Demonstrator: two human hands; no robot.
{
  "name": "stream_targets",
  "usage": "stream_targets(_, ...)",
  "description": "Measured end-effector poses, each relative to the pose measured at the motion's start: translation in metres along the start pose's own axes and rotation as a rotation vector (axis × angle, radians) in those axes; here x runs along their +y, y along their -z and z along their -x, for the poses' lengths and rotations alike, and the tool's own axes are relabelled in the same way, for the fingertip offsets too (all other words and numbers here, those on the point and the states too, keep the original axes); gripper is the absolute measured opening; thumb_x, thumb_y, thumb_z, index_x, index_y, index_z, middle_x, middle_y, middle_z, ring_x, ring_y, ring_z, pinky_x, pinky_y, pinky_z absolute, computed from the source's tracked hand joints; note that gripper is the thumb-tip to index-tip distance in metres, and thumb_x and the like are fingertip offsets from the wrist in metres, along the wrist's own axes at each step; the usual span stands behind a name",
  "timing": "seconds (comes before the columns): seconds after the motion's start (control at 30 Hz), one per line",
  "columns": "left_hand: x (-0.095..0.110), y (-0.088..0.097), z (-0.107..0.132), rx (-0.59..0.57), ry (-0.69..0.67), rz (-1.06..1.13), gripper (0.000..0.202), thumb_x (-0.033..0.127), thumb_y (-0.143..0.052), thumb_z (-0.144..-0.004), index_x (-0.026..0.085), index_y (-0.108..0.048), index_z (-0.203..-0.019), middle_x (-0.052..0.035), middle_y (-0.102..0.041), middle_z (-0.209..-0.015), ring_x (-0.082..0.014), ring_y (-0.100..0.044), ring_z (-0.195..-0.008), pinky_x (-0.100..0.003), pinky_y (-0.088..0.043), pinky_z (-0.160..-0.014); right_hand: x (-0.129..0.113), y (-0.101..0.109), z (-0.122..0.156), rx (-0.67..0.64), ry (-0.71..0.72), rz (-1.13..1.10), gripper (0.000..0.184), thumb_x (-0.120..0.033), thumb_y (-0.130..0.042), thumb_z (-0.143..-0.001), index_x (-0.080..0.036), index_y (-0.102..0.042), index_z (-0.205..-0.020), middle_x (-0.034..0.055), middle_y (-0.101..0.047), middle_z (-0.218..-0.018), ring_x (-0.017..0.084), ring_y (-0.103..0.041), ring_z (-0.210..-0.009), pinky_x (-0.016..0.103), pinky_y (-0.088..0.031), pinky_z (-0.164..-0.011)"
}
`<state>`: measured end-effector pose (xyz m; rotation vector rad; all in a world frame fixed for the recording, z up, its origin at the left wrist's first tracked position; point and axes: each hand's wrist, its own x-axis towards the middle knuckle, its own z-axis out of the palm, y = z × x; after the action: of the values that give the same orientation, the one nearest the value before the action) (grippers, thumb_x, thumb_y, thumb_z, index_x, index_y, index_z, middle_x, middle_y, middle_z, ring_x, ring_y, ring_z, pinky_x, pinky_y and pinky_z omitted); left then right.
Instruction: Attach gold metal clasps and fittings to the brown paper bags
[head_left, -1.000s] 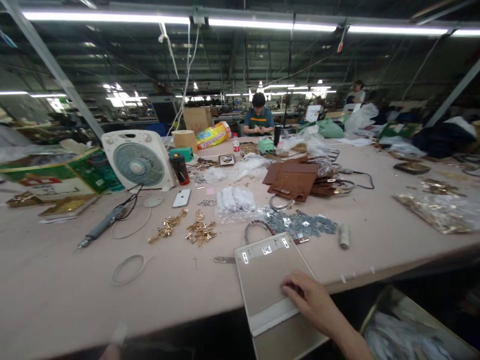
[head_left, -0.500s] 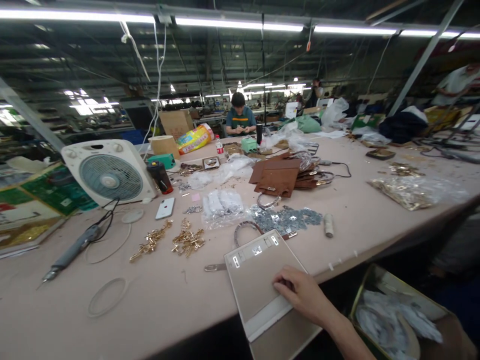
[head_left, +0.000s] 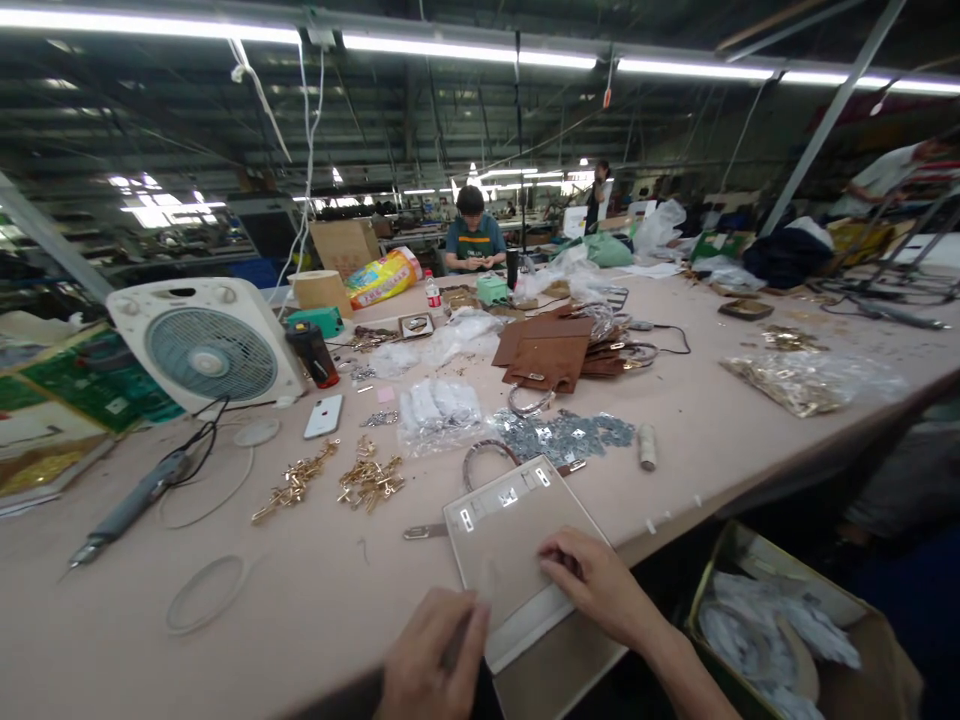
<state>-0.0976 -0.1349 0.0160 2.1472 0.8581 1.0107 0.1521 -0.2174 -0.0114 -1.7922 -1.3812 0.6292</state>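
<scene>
A beige leather panel with small metal fittings along its far edge lies at the table's near edge, partly hanging over it. My right hand rests on the panel's near right part, fingers curled and pressed on it. My left hand sits at the panel's near left corner with fingers closed; whether it grips the panel edge I cannot make out. Just beyond the panel lie a curved strap handle and a pile of silver metal plates.
Gold hardware pieces, a white phone, an electric screwdriver and a white fan are to the left. Brown leather pieces lie further back. A cardboard box stands below right. A seated person works at the far end.
My left hand has come into view at the panel's near left corner. The view has swung to the right and my right hand stays on the panel.
</scene>
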Motion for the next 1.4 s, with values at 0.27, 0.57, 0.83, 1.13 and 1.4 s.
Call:
stream_targets(0.27, 0.054, -0.053, -0.054, -0.568, 0.153, 0.318, 0.025, 0.031, -0.06, -0.098, 0.019, -0.076, -0.082, -0.0015, -0.072, -0.079, -0.0168, -0.063, -0.077, -0.024, -0.043, -0.071, 0.014, 0.039, 0.033, 0.29, -0.035, -0.18, 0.033, -0.047, -0.058, -0.101, -0.021, -0.069, -0.118, 0.0054, -0.071, -0.1, 0.019, -0.067, -0.088, 0.029, -0.054, -0.08)
stream_targets(0.57, 0.066, -0.067, -0.069, -0.751, 0.019, 0.333, 0.024, 0.03, -0.06, -0.099, 0.018, -0.078, -0.086, 0.0, -0.072, -0.08, -0.0148, -0.062, -0.075, -0.023, -0.04, -0.07, -0.036, 0.097, 0.065, 0.132, 0.17, 0.124, 0.03, -0.035, -0.066, -0.099, -0.028, -0.068, -0.128, 0.0086, -0.07, -0.126, 0.023, -0.065, -0.117, 0.036, -0.052, -0.104)
stream_targets(0.83, 0.069, -0.067, -0.07, -0.749, 0.035, 0.2, 0.039, 0.036, -0.065, -0.097, 0.025, -0.065, -0.135, -0.0013, -0.076, -0.102, -0.0212, -0.069, -0.095, -0.026, -0.045, -0.085, -0.045, 0.097, 0.058, -0.013, 0.143, 0.181, 0.018, -0.032, -0.058, -0.104, -0.025, -0.075, -0.103, 0.0052, -0.074, -0.097, 0.019, -0.068, -0.09, 0.029, -0.053, -0.083)
stream_targets(1.13, 0.077, -0.074, -0.074, -0.829, -0.142, 0.159, 0.026, 0.031, -0.053, -0.104, 0.022, -0.073, -0.091, -0.0003, -0.075, -0.089, -0.0166, -0.066, -0.081, -0.024, -0.04, -0.071, -0.045, 0.094, 0.068, 0.01, 0.107, 0.185, 0.019, -0.033, -0.055, -0.105, -0.025, -0.071, -0.102, 0.005, -0.071, -0.096, 0.019, -0.066, -0.09, 0.03, -0.052, -0.081)
stream_targets(1.4, 0.086, -0.075, -0.075, -0.827, -0.035, 0.281, 0.029, 0.024, -0.052, -0.098, 0.019, -0.071, -0.077, 0.0008, -0.07, -0.073, -0.0143, -0.062, -0.07, -0.023, -0.039, -0.065, -0.046, 0.093, 0.07, 0.011, 0.073, 0.132, 0.018, -0.032, -0.052, -0.105, -0.024, -0.066, -0.097, 0.0042, -0.069, -0.094, 0.018, -0.064, -0.088, 0.029, -0.05, -0.08)
